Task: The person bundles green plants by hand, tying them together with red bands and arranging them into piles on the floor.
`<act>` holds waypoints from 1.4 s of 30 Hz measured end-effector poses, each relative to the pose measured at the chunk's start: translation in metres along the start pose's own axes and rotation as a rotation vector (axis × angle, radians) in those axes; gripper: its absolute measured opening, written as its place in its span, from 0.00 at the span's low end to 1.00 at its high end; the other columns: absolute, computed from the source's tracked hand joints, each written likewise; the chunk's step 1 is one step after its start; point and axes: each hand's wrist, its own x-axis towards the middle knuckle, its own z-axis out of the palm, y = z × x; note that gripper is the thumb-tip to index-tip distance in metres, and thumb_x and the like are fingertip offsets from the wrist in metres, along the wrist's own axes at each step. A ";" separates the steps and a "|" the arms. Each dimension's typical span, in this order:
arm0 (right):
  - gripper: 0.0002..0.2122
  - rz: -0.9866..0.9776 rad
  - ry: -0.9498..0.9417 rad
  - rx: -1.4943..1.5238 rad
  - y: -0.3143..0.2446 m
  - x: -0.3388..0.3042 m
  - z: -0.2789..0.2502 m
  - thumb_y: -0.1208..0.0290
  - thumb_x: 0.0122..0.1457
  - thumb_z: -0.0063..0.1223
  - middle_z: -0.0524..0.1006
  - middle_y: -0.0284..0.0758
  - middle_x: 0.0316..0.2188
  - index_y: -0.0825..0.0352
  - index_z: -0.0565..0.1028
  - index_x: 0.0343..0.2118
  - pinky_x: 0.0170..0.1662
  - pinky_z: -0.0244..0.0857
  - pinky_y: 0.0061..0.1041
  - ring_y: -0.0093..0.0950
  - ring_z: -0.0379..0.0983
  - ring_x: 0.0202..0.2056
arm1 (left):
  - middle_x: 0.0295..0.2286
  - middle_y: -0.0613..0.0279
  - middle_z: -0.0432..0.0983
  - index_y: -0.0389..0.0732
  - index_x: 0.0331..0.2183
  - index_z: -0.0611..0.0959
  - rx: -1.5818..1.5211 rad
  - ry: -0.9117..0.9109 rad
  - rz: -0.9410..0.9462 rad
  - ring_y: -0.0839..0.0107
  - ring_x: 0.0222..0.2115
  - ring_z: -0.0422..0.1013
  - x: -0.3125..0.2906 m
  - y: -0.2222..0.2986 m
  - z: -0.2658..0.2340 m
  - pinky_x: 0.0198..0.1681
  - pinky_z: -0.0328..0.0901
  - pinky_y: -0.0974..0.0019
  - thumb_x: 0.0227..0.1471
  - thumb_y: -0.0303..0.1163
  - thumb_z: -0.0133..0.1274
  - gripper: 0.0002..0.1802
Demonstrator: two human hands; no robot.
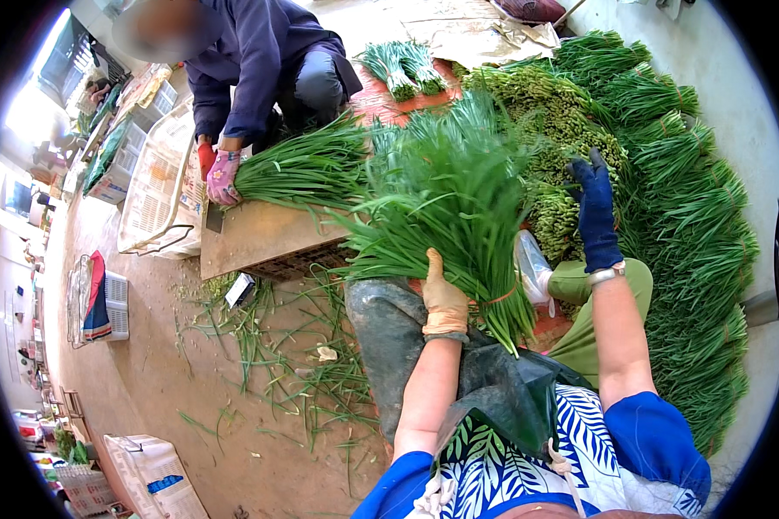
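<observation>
A large bunch of green chives (459, 208) stands tilted over my lap, its leaves fanned up and away and its cut ends low by my apron. A thin orange band (498, 297) goes round its lower stems. My left hand (446, 298), in a tan glove, holds the bunch's left side, thumb up; the other fingers are behind the stems. To the right, my right hand (595, 208), in a dark blue glove, is raised with its fingers apart and nothing in it. It is nearest to the stacked chives (528, 112), whose cut ends face me.
Banded bunches (692, 251) are piled along the right wall. A co-worker (255, 69) in gloves bends over chives (307, 169) on a wooden board (268, 232). Loose leaves (320, 372) litter the floor, with a small box (240, 290). Plastic crates (160, 186) stand at left.
</observation>
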 end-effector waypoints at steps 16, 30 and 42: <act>0.43 -0.073 -0.829 -0.469 0.022 -0.051 0.018 0.57 0.36 0.70 0.73 0.42 0.44 0.72 0.61 0.55 0.50 0.62 0.31 0.32 0.70 0.45 | 0.55 0.63 0.60 0.51 0.60 0.56 0.180 -0.283 0.262 0.62 0.54 0.60 0.016 0.004 0.020 0.51 0.63 0.55 0.55 0.48 0.49 0.35; 0.54 -0.431 -0.754 -0.997 0.029 -0.087 0.057 0.50 0.33 0.69 0.70 0.45 0.44 0.71 0.50 0.61 0.52 0.58 0.35 0.40 0.68 0.44 | 0.49 0.59 0.68 0.41 0.52 0.70 -0.092 -0.141 0.102 0.60 0.49 0.66 0.014 -0.003 0.008 0.53 0.62 0.56 0.58 0.41 0.46 0.22; 0.13 -0.032 -0.436 -0.211 0.045 -0.033 0.045 0.68 0.49 0.60 0.78 0.31 0.31 0.69 0.76 0.37 0.36 0.67 0.24 0.22 0.73 0.32 | 0.42 0.63 0.74 0.42 0.48 0.74 -0.034 -0.015 0.018 0.64 0.38 0.73 0.015 -0.012 -0.001 0.40 0.70 0.62 0.54 0.40 0.53 0.21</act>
